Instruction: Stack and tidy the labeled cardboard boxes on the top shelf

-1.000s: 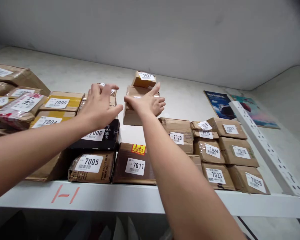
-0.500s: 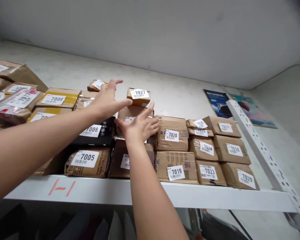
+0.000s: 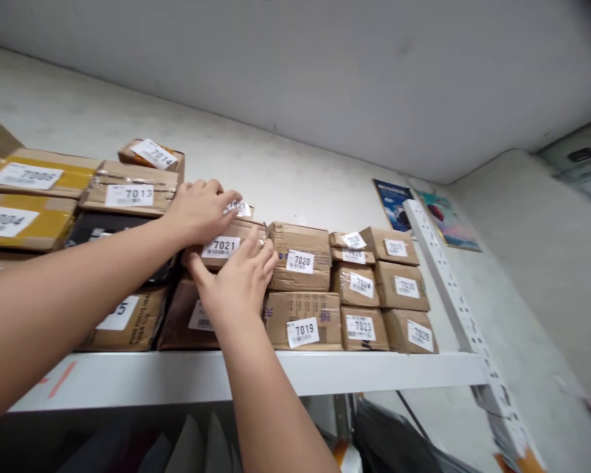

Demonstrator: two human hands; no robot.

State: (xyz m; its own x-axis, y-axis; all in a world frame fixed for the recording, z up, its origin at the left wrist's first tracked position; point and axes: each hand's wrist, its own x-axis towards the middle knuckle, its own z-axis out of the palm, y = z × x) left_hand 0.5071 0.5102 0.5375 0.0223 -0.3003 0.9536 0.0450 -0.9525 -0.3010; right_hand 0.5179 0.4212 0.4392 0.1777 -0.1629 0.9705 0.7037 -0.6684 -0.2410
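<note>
My left hand (image 3: 204, 213) is bent over the top and left of a small cardboard box marked 7027 (image 3: 246, 209); its curled fingers cover most of that box. Lower down, my right hand (image 3: 239, 272) lies with spread fingers against the front of a brown cardboard box labelled 7021 (image 3: 220, 247). Its thumb is at that box's left side, the fingers toward its right. Below the right hand stands a darker brown box (image 3: 177, 325), its label partly hidden by the wrist. Box 7020 (image 3: 300, 261) stands right beside the right fingertips.
Stacked parcels fill the white shelf (image 3: 374, 374), among them 7013 (image 3: 132, 195), 7014 (image 3: 154, 154), 7019 (image 3: 303, 330) and 7030 (image 3: 406, 286). A perforated white upright (image 3: 446, 289) bounds the right end. Wall posters (image 3: 448, 217) hang behind; the ceiling (image 3: 325, 79) slopes overhead.
The view has shifted right. My left hand has come down onto box 7027, which sits lower and is more hidden behind box 7021. My right hand stays spread on box 7021.
</note>
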